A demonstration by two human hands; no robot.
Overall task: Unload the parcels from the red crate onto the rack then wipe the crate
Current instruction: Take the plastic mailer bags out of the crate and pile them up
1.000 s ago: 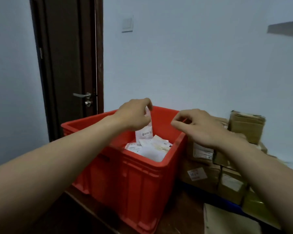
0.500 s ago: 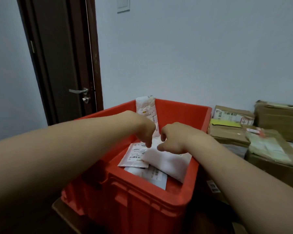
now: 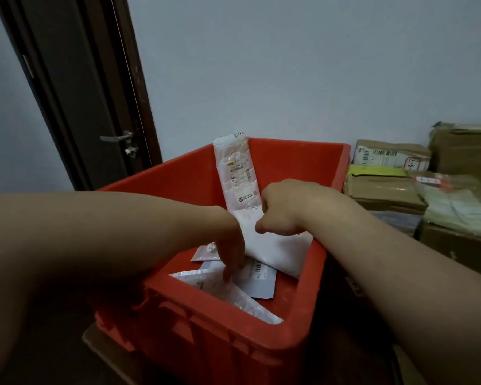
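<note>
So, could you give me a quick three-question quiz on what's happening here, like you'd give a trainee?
1. True or false: the red crate is empty.
2. What leans upright against the crate's far wall? A) tall white parcel; B) bottle; C) cloth.
3. Fill in: the left hand and right hand both reach ____ the crate.
Key: 1 false; 2 A; 3 into.
</note>
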